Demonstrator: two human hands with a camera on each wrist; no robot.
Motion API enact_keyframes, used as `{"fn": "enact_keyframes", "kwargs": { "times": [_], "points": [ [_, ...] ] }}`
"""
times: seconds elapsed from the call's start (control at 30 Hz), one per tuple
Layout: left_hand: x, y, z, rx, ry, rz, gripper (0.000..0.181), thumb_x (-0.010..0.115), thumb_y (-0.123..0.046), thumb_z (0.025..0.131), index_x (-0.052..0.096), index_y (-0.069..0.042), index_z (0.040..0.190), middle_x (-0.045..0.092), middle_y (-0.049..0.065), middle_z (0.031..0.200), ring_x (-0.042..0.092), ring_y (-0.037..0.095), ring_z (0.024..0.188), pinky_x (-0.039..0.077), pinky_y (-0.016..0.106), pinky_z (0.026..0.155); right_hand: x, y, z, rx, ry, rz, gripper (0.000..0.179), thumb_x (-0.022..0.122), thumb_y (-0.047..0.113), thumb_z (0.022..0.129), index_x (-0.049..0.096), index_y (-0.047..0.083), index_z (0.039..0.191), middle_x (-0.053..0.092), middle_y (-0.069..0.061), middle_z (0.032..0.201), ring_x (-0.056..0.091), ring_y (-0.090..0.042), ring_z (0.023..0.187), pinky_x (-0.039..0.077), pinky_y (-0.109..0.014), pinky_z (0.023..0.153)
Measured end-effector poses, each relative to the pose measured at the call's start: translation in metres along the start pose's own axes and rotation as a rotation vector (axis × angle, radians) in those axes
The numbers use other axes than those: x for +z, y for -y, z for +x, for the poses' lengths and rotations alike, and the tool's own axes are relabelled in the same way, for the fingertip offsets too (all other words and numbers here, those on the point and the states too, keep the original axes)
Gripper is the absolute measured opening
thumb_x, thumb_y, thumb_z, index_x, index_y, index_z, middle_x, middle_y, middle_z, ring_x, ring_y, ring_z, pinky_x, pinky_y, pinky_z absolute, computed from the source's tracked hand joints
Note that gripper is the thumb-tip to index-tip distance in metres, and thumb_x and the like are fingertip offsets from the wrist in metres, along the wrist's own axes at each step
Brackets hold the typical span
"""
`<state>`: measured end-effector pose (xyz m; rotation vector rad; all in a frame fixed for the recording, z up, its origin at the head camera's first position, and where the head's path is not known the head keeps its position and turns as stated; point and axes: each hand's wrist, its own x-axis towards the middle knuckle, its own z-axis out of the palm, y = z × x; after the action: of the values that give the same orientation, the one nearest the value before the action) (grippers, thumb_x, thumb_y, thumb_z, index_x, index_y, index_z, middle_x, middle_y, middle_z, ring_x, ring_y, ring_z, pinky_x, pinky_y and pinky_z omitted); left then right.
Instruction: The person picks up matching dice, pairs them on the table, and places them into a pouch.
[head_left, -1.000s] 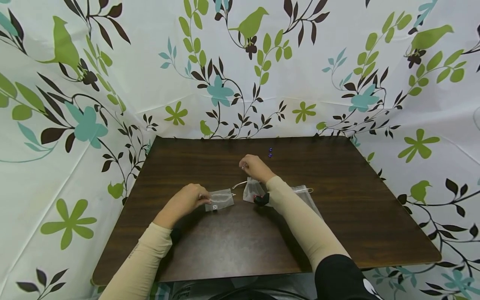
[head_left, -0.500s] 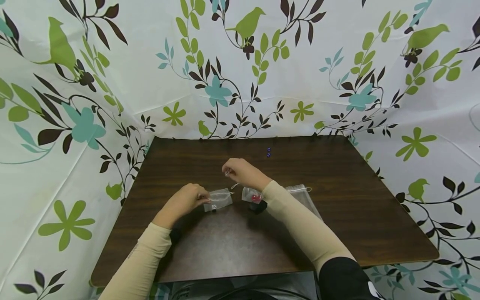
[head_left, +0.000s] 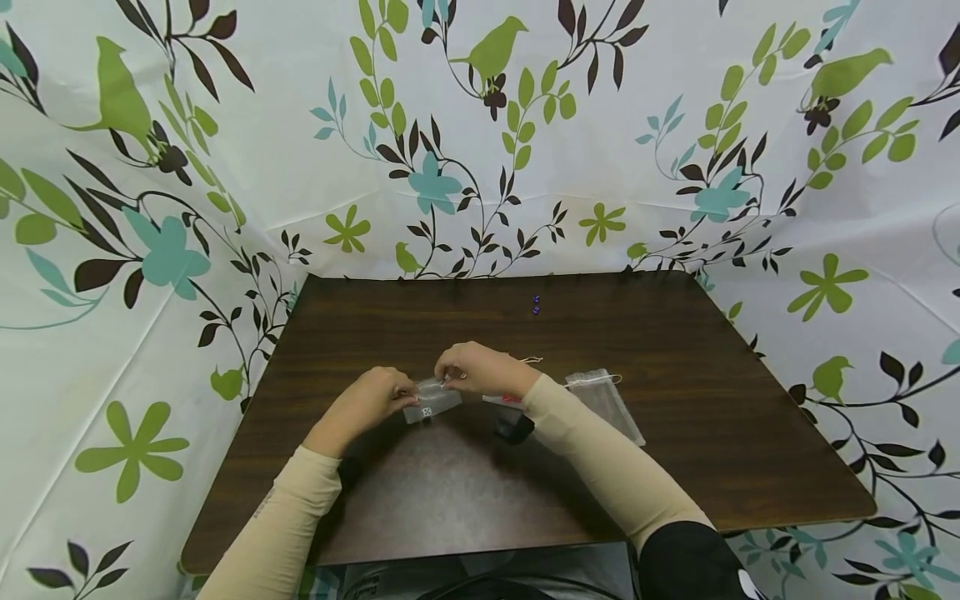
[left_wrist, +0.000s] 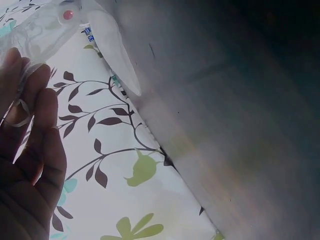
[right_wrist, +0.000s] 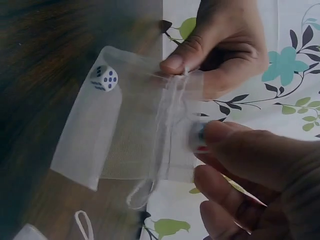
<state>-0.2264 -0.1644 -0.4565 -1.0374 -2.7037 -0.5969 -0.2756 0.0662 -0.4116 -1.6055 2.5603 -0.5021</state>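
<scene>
A white sheer drawstring pouch (right_wrist: 132,135) hangs above the table between my hands. In its far corner from the opening lies a white die (right_wrist: 105,79) with dark blue dots. My left hand (head_left: 375,393) pinches the pouch at its drawstring edge between thumb and fingers. My right hand (head_left: 476,367) is at the pouch's mouth, pinching a second white die (right_wrist: 198,136) between thumb and finger. That die is blurred and partly covered by the thumb; a red mark shows on it. In the left wrist view, a red-dotted die face (left_wrist: 68,15) shows near the top.
Under the right forearm, another pouch with red dice (head_left: 510,399) is partly hidden. To its right a third sheer pouch (head_left: 603,404) lies flat on the brown table (head_left: 675,467). Two small blue-purple dice (head_left: 536,305) sit near the back edge.
My right hand has moved left and toward me, carrying the die to the pouch's mouth. The left hand stays in place, still pinching the pouch.
</scene>
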Motion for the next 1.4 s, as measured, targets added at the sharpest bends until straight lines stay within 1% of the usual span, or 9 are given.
{"fn": "enact_keyframes", "kwargs": {
  "times": [0.1,0.2,0.33,0.43,0.57,0.77,0.97,1.17,1.4],
  "points": [
    [0.0,-0.001,0.001,0.01,-0.01,0.003,0.006,0.078,-0.018,0.08,0.075,-0.013,0.081,0.068,-0.007,0.076,0.059,0.007,0.069,0.049,0.023,0.061,0.002,-0.001,-0.002,0.012,0.004,0.013,0.02,0.069,0.017,0.09,0.065,0.009,0.108,0.062,0.0,0.111,0.06,-0.018,0.099,0.048,-0.026,0.085],
    [-0.001,-0.001,0.001,0.008,-0.014,-0.003,0.005,0.078,-0.017,0.08,0.075,-0.013,0.081,0.069,-0.007,0.077,0.06,0.007,0.069,0.05,0.024,0.061,0.006,-0.004,-0.003,0.068,0.022,0.078,0.035,0.069,0.024,0.09,0.061,0.007,0.119,0.06,-0.002,0.121,0.059,-0.02,0.108,0.049,-0.032,0.091],
    [-0.004,-0.001,0.0,-0.013,-0.014,-0.028,0.005,0.077,-0.017,0.08,0.075,-0.014,0.083,0.068,-0.007,0.077,0.06,0.006,0.069,0.05,0.025,0.062,0.014,-0.011,-0.007,0.155,0.082,0.117,0.052,0.07,0.032,0.087,0.055,0.009,0.131,0.062,-0.003,0.125,0.061,-0.015,0.11,0.049,-0.03,0.091],
    [-0.006,-0.001,0.0,-0.021,-0.03,-0.053,0.005,0.077,-0.017,0.081,0.075,-0.014,0.084,0.069,-0.007,0.077,0.061,0.006,0.069,0.051,0.026,0.063,0.019,-0.015,-0.009,0.183,0.093,0.098,0.043,0.068,0.029,0.09,0.059,0.009,0.127,0.067,-0.001,0.114,0.064,-0.008,0.095,0.051,-0.023,0.081],
    [-0.012,0.001,-0.002,-0.025,-0.068,-0.095,0.007,0.077,-0.017,0.08,0.075,-0.014,0.087,0.071,-0.007,0.08,0.065,0.005,0.071,0.053,0.027,0.064,0.02,-0.015,-0.01,0.163,0.032,0.102,0.024,0.064,0.02,0.093,0.067,0.01,0.115,0.07,0.001,0.1,0.064,-0.005,0.08,0.05,-0.018,0.07],
    [-0.028,0.001,-0.005,-0.069,-0.138,-0.161,0.011,0.077,-0.017,0.079,0.074,-0.016,0.09,0.072,-0.006,0.081,0.063,0.007,0.067,0.051,0.026,0.061,0.008,-0.007,-0.008,0.094,-0.063,0.108,0.021,0.064,0.016,0.093,0.071,0.007,0.11,0.073,-0.001,0.097,0.067,-0.006,0.081,0.051,-0.016,0.072],
    [-0.044,0.001,-0.005,-0.07,-0.18,-0.212,0.026,0.077,-0.015,0.079,0.07,-0.014,0.104,0.072,-0.004,0.079,0.065,0.013,0.065,0.047,0.025,0.056,-0.006,0.0,-0.006,0.105,-0.077,0.174,0.018,0.063,0.011,0.093,0.071,0.005,0.107,0.074,0.0,0.088,0.069,-0.007,0.078,0.051,-0.017,0.07],
    [-0.048,0.004,-0.004,-0.085,-0.17,-0.187,0.035,0.076,-0.014,0.077,0.068,-0.01,0.111,0.073,-0.001,0.079,0.067,0.012,0.068,0.048,0.027,0.059,-0.01,-0.003,-0.005,0.151,-0.085,0.229,0.011,0.062,0.008,0.093,0.071,0.006,0.099,0.07,0.002,0.077,0.07,-0.018,0.073,0.052,-0.019,0.063],
    [-0.042,0.011,-0.003,-0.146,-0.108,-0.153,0.032,0.074,-0.007,0.081,0.068,-0.008,0.113,0.074,-0.003,0.078,0.069,0.01,0.071,0.045,0.028,0.061,-0.003,-0.014,-0.003,0.17,-0.091,0.149,0.009,0.063,0.01,0.093,0.071,0.009,0.09,0.068,0.0,0.069,0.065,-0.015,0.066,0.048,-0.02,0.06]
  ]
}}
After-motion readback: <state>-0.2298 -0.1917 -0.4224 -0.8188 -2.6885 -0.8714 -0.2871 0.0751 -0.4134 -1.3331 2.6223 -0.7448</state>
